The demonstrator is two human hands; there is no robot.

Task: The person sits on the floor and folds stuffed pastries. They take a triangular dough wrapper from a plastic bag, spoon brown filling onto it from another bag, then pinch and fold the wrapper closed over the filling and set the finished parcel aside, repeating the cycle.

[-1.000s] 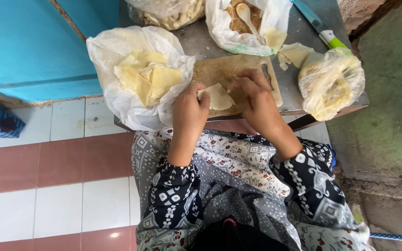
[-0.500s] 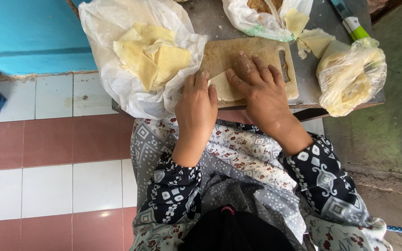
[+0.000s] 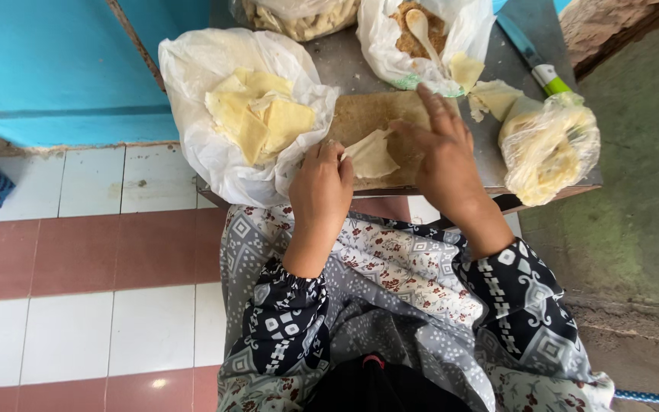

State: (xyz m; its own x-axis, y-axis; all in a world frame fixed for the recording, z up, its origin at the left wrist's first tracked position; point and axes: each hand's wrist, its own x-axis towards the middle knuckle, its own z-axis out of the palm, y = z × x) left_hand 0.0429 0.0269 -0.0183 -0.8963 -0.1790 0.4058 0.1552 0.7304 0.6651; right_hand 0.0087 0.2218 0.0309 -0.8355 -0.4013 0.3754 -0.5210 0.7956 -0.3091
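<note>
Four plastic bags can be seen up top: a big white one [image 3: 215,145] of yellow sheets at upper left, a clear one [image 3: 299,15] at the top edge, a white one [image 3: 390,46] with brown filling and a spoon, and a clear knotted one [image 3: 551,149] at right.

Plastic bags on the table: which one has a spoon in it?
The top-centre bag of brown filling, holding a white spoon. The left bag holds only yellow wrapper sheets; the right bag is bunched closed.
</note>
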